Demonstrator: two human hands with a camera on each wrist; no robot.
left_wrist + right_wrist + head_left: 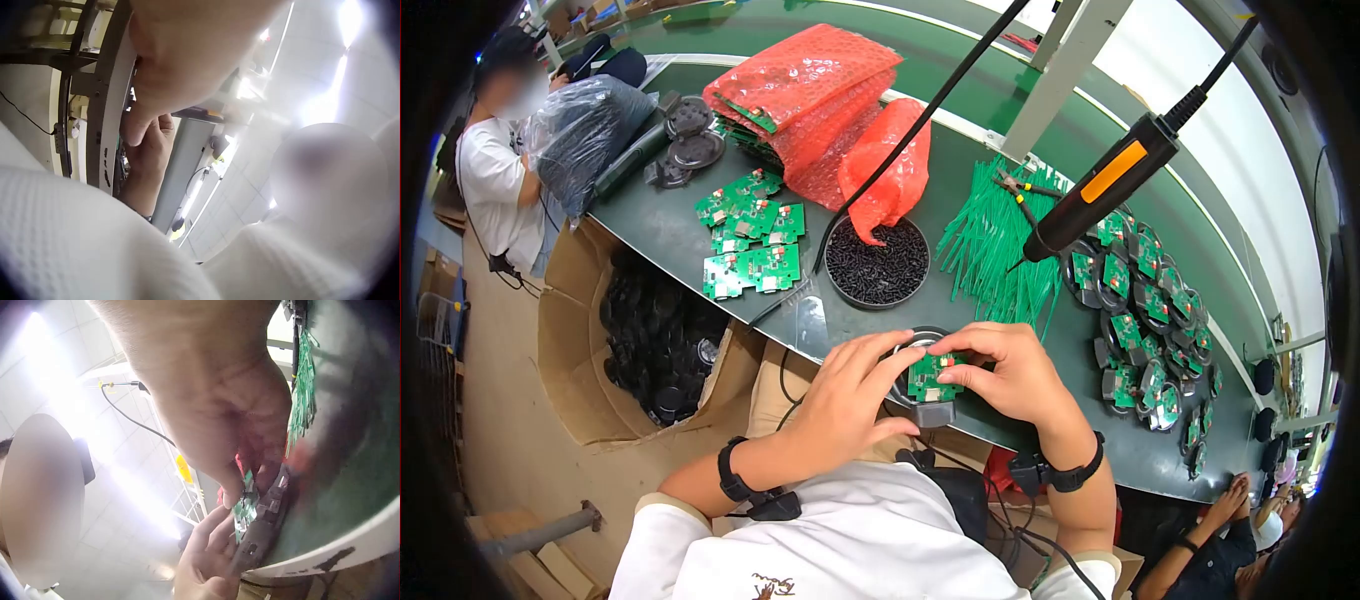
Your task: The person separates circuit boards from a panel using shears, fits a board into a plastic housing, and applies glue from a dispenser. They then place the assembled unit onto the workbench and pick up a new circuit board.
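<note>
A green circuit board (928, 380) lies in a round black housing (935, 413) at the table's near edge. My right hand (1015, 372) comes in from the right, thumb and index finger pinching the board by its red-and-white connector. From the other side my left hand (850, 395) holds the housing, its fingertips at the far rim and board edge, its thumb near the block at the front. In the right wrist view the board (245, 515) stands edge-on between both hands' fingertips. The left wrist view shows my left hand (181, 62) close up, the housing hidden behind it.
Beyond the hands are a dish of black screws (878, 292), green cable ties (990, 240) with cutters (1018, 200), and loose boards (750, 268). An electric screwdriver (1100, 185) hangs above. Board-fitted housings (1145, 300) crowd the right; red bubble wrap (820, 90) lies behind. A carton (570, 350) stands left.
</note>
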